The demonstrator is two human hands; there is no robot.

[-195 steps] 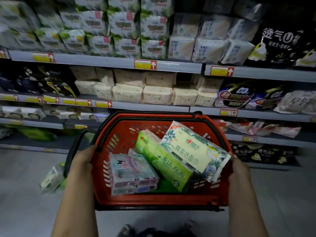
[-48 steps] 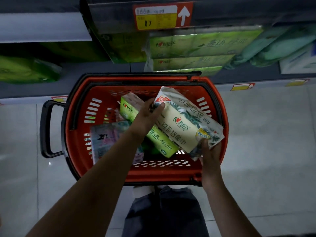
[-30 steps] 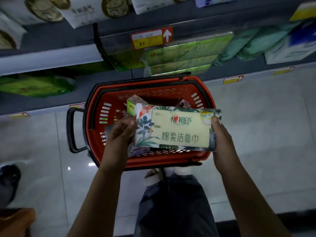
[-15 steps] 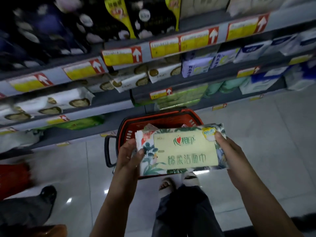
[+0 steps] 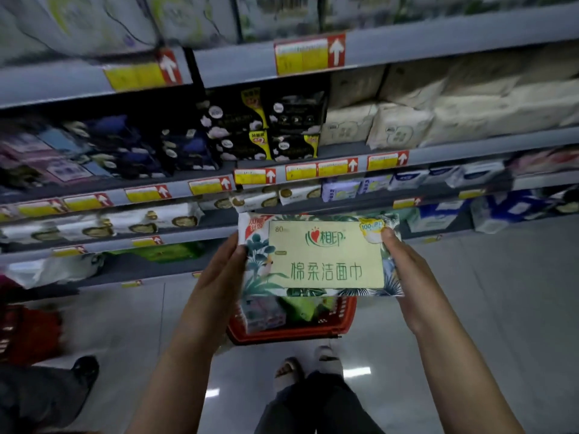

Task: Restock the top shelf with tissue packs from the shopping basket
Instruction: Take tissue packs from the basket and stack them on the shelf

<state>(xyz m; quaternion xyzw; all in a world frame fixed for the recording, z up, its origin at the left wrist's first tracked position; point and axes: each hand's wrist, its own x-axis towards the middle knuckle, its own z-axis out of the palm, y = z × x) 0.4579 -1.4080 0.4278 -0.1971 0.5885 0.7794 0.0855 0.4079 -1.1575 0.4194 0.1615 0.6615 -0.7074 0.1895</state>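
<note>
Left hand (image 5: 219, 277) and right hand (image 5: 407, 277) each grip one end of the tissue pack (image 5: 326, 255), just above the basket (image 5: 291, 328) — mid-carry, I'd say. Next it needs lifting to the top shelf (image 5: 438, 39), way overhead.

Black packs (image 5: 263, 126) beside beige packs (image 5: 398, 126), mid shelf. Yellow price tags (image 5: 308, 56). Someone's dark shoe (image 5: 84, 371) left of my sandals (image 5: 286, 369).

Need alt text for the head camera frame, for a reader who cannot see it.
A left hand and right hand hold a leaf-printed tissue pack by its short ends, label facing the camera, before stocked store shelves. Below it a red shopping basket with more packs sits on the floor.
</note>
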